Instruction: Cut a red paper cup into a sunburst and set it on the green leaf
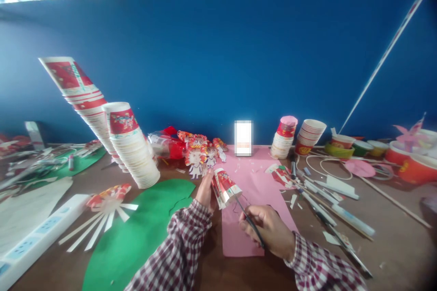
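Observation:
A red and white paper cup is tilted above the pink sheet, and my left hand holds it from the left side. My right hand is closed round dark-handled scissors. Their blades point up and left, reaching the cup's open rim. Behind my left hand stand several cut-out paper figures with red and orange tops. Left of my left sleeve, a cup cut into spread white strips lies partly over green paper.
Two tall leaning cup stacks stand at the left, behind a white power strip. Shorter stacks are at the back right. Pens, brushes and paper scraps cover the right side, with orange bowls beyond.

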Demonstrator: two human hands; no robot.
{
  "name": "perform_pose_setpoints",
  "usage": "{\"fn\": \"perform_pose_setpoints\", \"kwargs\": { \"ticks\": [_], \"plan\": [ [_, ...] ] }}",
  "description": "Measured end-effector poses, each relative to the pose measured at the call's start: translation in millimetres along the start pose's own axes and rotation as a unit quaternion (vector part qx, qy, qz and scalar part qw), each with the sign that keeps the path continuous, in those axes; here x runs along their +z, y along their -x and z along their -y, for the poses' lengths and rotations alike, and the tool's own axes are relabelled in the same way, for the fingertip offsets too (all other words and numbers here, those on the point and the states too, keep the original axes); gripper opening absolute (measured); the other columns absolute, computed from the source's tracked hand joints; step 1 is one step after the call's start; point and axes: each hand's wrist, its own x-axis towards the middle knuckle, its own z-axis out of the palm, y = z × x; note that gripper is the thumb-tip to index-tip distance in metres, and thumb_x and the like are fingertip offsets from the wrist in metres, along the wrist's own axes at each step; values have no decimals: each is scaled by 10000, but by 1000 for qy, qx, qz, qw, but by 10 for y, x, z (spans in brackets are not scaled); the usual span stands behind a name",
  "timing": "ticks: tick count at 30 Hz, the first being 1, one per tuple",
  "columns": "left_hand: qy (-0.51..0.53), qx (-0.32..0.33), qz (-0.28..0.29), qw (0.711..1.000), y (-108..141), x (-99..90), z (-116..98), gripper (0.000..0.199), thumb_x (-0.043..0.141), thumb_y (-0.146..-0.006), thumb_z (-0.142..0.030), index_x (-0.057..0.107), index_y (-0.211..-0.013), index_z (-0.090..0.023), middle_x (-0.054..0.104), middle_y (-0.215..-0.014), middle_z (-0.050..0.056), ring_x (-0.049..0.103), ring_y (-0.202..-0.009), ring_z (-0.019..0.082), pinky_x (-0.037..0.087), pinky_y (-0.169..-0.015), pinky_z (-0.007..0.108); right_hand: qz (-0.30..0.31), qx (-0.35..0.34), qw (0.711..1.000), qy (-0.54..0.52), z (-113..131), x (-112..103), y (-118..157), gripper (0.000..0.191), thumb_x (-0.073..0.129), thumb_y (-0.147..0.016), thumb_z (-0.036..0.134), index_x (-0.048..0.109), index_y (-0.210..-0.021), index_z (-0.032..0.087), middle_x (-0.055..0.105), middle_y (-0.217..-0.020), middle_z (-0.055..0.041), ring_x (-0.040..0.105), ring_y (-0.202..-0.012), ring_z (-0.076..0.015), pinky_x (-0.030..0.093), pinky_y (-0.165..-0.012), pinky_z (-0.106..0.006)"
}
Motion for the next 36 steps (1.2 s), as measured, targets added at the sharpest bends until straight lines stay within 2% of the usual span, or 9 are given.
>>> {"fn": "perform_pose_setpoints", "kwargs": {
  "ticks": [5,22,29,33,36],
  "plan": [
    [1,11,-23,1000,4,19,-9,392,532,-773,-455,582,-968,-119,657,-768,96,647,-733,223,513,-758,391,-9,3,1000,16,-2,-3,6,231,598,-727,389,558,-741,162,440,-496,66,390,-408,-56,321,-383,-158],
    [4,12,-43,999,-10,24,-17,317,509,-802,-409,584,-880,-111,651,-723,76,646,-689,204,519,-750,378,-27,-29,996,76,69,-15,24,272,602,-729,417,531,-660,164,375,-470,69,334,-400,-50,263,-358,-154],
    [9,40,-34,999,-26,-5,9,235,540,-794,-339,583,-891,-129,651,-745,61,633,-666,175,502,-774,358,-5,25,999,-22,41,22,-5,241,613,-716,391,541,-771,167,422,-511,71,405,-406,-57,409,-384,-170],
    [3,73,-29,997,-55,-38,47,176,565,-778,-267,591,-895,-138,657,-777,53,632,-688,163,485,-797,331,-2,34,998,-57,35,26,-21,234,627,-703,368,538,-770,163,428,-525,72,427,-406,-55,414,-384,-165],
    [-1,65,-16,998,-73,-69,69,189,594,-756,-266,599,-897,-142,660,-788,53,636,-718,171,481,-800,321,4,37,998,-59,40,17,-24,223,632,-701,349,538,-761,157,432,-526,70,437,-412,-56,415,-386,-163]
  ]
}}
